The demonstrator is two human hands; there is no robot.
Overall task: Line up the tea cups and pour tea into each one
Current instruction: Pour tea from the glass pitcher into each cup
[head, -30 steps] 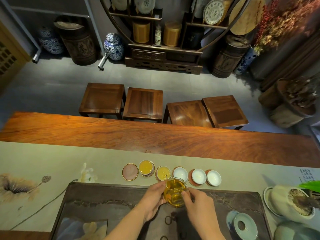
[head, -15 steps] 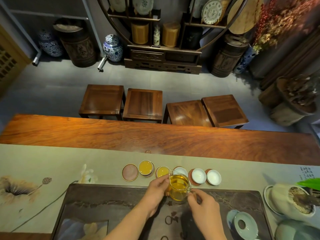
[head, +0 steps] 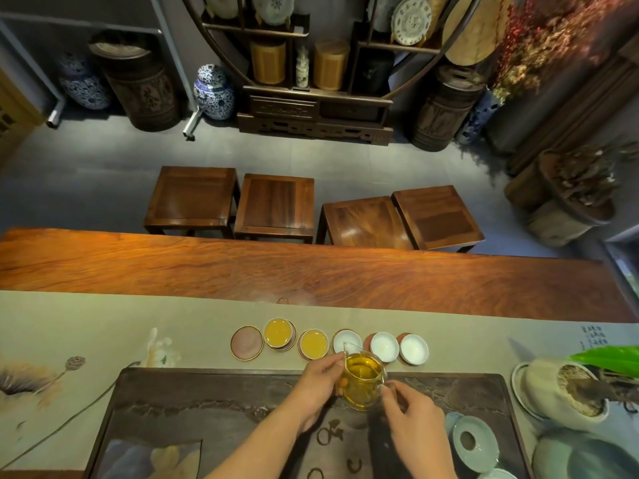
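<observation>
A row of small cups sits on round coasters on the grey runner. The two left cups (head: pixel 278 332) (head: pixel 314 344) hold yellow tea. The three to their right (head: pixel 346 342) (head: pixel 384 346) (head: pixel 413 349) are white inside and hold nothing. An unoccupied coaster (head: pixel 246 343) ends the row on the left. A glass pitcher (head: pixel 362 385) of amber tea hangs just in front of the third cup, its spout over that rim. My left hand (head: pixel 320 385) grips its left side. My right hand (head: pixel 409 414) holds its handle side.
A dark stone tea tray (head: pixel 193 409) lies under my arms. At its right stands a pale blue lidded bowl (head: pixel 475 442), then a tilted plant pot (head: pixel 560 392) on a saucer. Beyond the runner the wooden table (head: pixel 311 271) stretches, with several stools behind.
The pitcher has shifted right from the second cup to the third cup, and both hands moved with it.
</observation>
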